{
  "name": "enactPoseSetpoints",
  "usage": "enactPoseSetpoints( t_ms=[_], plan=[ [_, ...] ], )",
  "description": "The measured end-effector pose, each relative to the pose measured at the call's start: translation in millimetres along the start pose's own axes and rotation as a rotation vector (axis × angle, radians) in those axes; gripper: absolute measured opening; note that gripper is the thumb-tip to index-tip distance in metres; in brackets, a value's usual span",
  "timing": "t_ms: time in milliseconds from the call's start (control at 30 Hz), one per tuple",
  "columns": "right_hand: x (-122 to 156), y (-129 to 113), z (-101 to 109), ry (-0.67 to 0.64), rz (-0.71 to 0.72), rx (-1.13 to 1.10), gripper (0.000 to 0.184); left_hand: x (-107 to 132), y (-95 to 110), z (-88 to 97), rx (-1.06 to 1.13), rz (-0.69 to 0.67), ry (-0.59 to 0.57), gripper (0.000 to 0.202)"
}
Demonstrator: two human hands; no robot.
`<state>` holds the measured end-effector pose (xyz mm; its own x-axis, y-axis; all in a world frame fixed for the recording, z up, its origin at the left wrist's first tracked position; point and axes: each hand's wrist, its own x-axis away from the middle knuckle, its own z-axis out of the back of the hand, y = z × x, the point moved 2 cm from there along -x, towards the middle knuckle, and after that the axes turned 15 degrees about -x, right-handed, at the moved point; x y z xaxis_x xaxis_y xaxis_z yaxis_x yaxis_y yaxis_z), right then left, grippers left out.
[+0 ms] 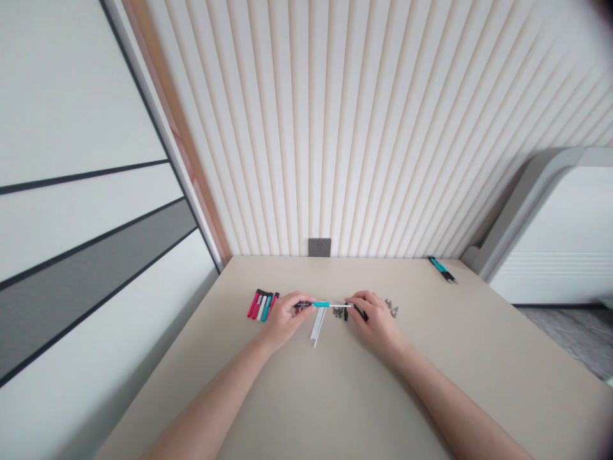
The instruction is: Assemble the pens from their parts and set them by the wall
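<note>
**Both hands on one pen, mid-surface**

Head view: L hand point(286, 317) and R hand point(377, 321) meet near the middle of the beige surface point(335, 396), towards its far edge. Between them a teal-barrelled pen point(322, 305) lies level, left to right, just above the surface. L hand: fingers curled tight round the pen's dark end, thumb on top. R hand: fingertips pinched on the opp. end, where a black piece shows by the knuckles. Can't tell if that piece is part of the pen or separate. Both forearms come in from the bottom edge.

Right under the pen, between the hands: thin white tubes point(318, 327), lying approx. front to back, touching each other. Beside them, small dark bits point(341, 313). Just R of the R hand, a little heap of grey tips point(392, 310), too small to make out further. L of the L hand, close by: row of pen barrels point(262, 305), red, white and teal, side by side. Far R corner, well apart: a second teal pen point(442, 269) lying at an angle. Behind: slatted wall point(364, 128) w/ a grey socket point(319, 247) just above the surface's back edge.
</note>
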<state>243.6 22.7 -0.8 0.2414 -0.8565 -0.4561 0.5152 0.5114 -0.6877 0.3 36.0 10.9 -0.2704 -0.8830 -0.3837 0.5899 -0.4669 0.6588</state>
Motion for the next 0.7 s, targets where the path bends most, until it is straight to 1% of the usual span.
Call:
enactPoseSetpoints(
  t_ms=[100, 200, 300, 433, 700],
  plan=[
    [0, -1, -7, -0.091, 0.03, 0.105, 0.024, 0, -4, -1.7, 0.033, 0.045, 0.023, 0.017],
    [-1, -7, -13, -0.126, 0.059, 0.163, 0.026, -1, -8, -3.7, 0.09, 0.089, 0.029, 0.02],
    [-2, -8, -19, -0.136, 0.074, 0.212, 0.026, -1, -11, -5.6, 0.118, 0.108, 0.021, 0.022],
    [-2, -4, -25, -0.138, 0.08, 0.232, 0.022, -1, -13, -7.2, 0.115, 0.113, 0.019, 0.024],
    [-2, -2, -22, -0.14, 0.081, 0.178, 0.017, -1, -11, -5.2, 0.103, 0.106, 0.02, 0.024]
  ],
)
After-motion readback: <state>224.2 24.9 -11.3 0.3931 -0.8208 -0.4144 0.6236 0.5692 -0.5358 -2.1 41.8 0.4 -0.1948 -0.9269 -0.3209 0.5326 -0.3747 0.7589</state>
